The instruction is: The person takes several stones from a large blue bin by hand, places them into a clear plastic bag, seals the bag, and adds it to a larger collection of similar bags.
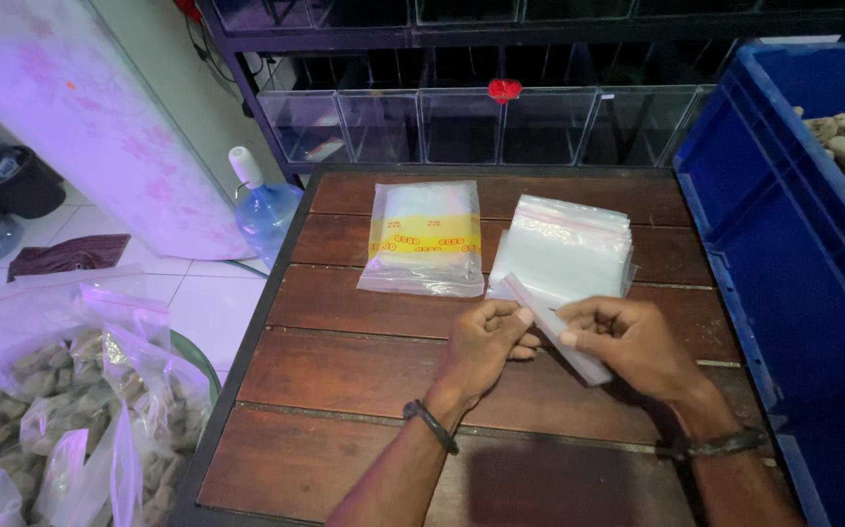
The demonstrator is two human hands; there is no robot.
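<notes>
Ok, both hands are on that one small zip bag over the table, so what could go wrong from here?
The zip bag is pinched only at its edges by the left hand and right hand; thin plastic could slip or tear at the seal. The loose stack of bags lies just beyond the knuckles, so a forward nudge might scatter it. The blue crate crowds the right elbow, which could bump it.

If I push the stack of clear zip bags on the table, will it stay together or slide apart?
The stack of clear zip bags would probably slide apart: the sheets look thin and glossy, and lie loose, unbound. They are likely light and floppy, like the bag bending between the left hand and right hand.
</notes>
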